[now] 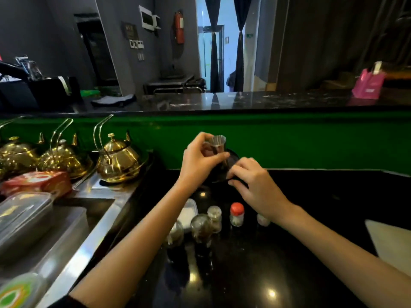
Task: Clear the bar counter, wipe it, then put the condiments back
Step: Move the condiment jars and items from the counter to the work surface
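Note:
My left hand [201,160] grips a small condiment bottle with a metal cap [217,143], held up in front of the green wall. My right hand [251,181] pinches the rim of a round black tray [232,158] that tilts behind the bottle. Lower on the black counter [255,263] stand several condiments: a red-capped jar [237,214], a small shaker [214,215], two dark glass bottles [201,230] [175,235], a white container [188,215] and a small jar [263,220] partly hidden by my right wrist.
Three gold teapots [120,161] line the steel sink area at left, beside a red box [37,182] and plastic containers [24,216]. A dark cloth [113,100] and a pink bag [368,85] lie on the upper bar top. A white board [391,241] is at right.

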